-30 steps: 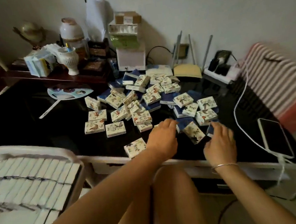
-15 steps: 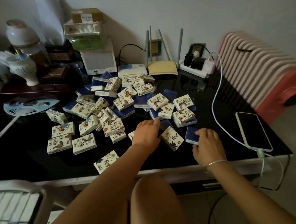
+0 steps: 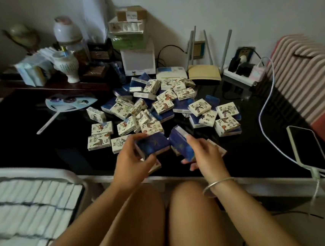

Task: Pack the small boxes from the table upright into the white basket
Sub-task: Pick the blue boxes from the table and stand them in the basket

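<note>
While I watch through the head camera, the left hand point(image 3: 131, 163) grips a small dark-blue cardboard box with a pale star print point(image 3: 154, 146). Its thumb is at the box's near edge and its fingers curl over the top, holding it over the near part of the glossy black table top point(image 3: 30, 139). Just to its right, the right hand point(image 3: 206, 154) is wrapped round a second dark-blue box point(image 3: 179, 143), tilted so that its white end face points up and away from me. These two boxes sit just beside each other between the hands; I cannot tell whether they touch. A thin silver bangle point(image 3: 217, 185) circles the right wrist.

Beyond the hands lies the loose pile of small cream boxes printed with birds and branches point(image 3: 164, 106), mixed with more blue ones. Most lie flat, some lean on their neighbours, and a few lie apart at the pile's left side. One cream box shows partly under the left hand, at the table's near edge.

At lower left I can see the white plastic basket point(image 3: 43, 172), standing just beside the table's near left corner. Rows of boxes point(image 3: 26, 197) stand in it, packed close with their pale narrow edges up, though blur hides the detail.

On the table's right side a dark-screened phone in a pale case point(image 3: 309, 148) lies flat. A round paper fan with a white handle point(image 3: 70, 102) lies at far left, well apart from the pile.
</note>
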Tool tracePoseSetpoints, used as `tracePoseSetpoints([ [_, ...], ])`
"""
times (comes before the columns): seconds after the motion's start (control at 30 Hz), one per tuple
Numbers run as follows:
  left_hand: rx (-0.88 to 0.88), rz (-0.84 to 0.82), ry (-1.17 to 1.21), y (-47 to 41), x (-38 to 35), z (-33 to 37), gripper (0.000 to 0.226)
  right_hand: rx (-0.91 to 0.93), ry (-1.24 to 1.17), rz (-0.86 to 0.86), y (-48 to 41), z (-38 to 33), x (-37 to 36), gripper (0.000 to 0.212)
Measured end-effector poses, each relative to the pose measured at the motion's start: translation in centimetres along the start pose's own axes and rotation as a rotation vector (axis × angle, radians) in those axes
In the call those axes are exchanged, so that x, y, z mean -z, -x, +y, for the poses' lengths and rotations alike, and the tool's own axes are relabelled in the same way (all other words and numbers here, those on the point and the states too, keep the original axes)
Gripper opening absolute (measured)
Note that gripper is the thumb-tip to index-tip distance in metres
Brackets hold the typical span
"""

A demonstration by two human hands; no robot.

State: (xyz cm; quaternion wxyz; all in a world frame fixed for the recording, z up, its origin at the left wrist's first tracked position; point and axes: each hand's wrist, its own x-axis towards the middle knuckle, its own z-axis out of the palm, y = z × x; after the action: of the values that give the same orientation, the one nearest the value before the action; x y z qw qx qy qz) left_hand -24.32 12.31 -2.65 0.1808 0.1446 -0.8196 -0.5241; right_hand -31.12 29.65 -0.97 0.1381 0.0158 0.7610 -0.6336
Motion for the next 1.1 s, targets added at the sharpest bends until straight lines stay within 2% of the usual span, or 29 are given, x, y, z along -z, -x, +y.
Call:
tracePoseSetpoints([
  [0.07,0.072,0.093,0.055,2.6,3.9,-1.1,0.048,-0.232,-0.131,-0.165,1.1,-1.2,-3.0,0.043],
  [0.13,0.147,0.160,0.080,5.1,6.8,-1.8,0.048,-0.310,-0.123,-0.297,2.1,-2.0,-5.3,0.053],
  [0.2,0.192,0.234,0.103,7.6,10.3,-2.2,0.049,-0.329,-0.094,-0.399,3.7,-2.7,-8.2,0.060],
  [0.3,0.223,0.324,0.087,10.2,15.4,-2.8,0.054,-0.324,-0.031,-0.491,5.9,-3.1,-11.6,0.060],
  [0.53,0.410,0.315,0.052,15.9,24.9,-5.8,0.048,-0.220,0.163,-0.643,10.0,-3.5,-18.4,0.067],
  [0.63,0.441,0.327,-0.017,18.0,26.8,-7.0,0.044,-0.092,0.178,-0.668,10.9,-3.2,-20.4,0.054],
  [0.73,0.431,0.358,-0.123,19.3,27.8,-7.5,0.050,0.171,0.297,-0.667,12.4,-3.0,-22.1,0.038],
  [0.8,0.444,0.344,-0.251,19.5,28.1,-7.8,0.059,0.334,0.402,-0.733,13.8,-3.1,-22.9,0.046],
  [0.9,0.427,0.234,-0.460,19.7,28.0,-7.9,0.077,0.551,0.651,-0.831,15.6,-2.7,-24.1,0.063],
  [1.1,0.243,0.075,-0.670,19.1,25.6,-7.3,0.082,0.916,1.144,-0.794,16.1,-0.3,-25.6,0.071],
])
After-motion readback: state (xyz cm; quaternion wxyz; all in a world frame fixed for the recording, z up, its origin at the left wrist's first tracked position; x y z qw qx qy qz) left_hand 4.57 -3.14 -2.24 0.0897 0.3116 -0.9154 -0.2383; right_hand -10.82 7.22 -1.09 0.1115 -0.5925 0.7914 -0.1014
